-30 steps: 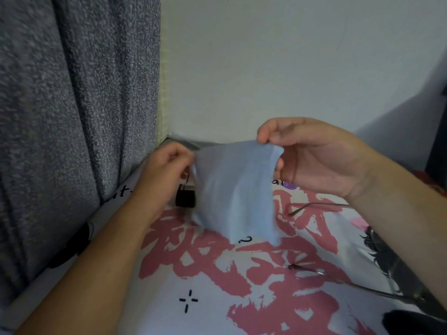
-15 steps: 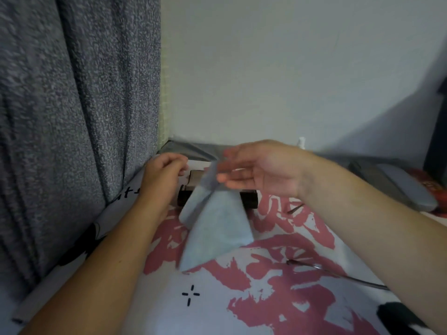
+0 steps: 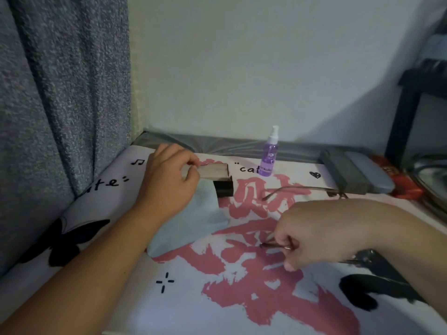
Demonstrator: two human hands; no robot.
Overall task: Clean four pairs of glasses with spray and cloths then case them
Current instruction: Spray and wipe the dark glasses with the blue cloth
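- table cover point(image 3: 217, 305): black handwritten "ate=" at left, first letters cut off by a fold
- same cover: black '"cat' beside the spray bottle point(image 3: 269, 158), the rest hidden behind the bottle
- same cover: big pink brush-style Chinese character "财" at centre, a 2nd pink character below it partly covered by a hand, not readable
- small signs printed in black: music note, heart, 4-dash cross mark
- bottle label: too small to read
- red item at right edge point(image 3: 396, 180): gold print, unreadable

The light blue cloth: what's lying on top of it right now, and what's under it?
The left hand and wrist rest on the light blue cloth, covering its upper left part. Beneath it only the printed table cover shows around its edges; whatever lies under the cloth itself is hidden.
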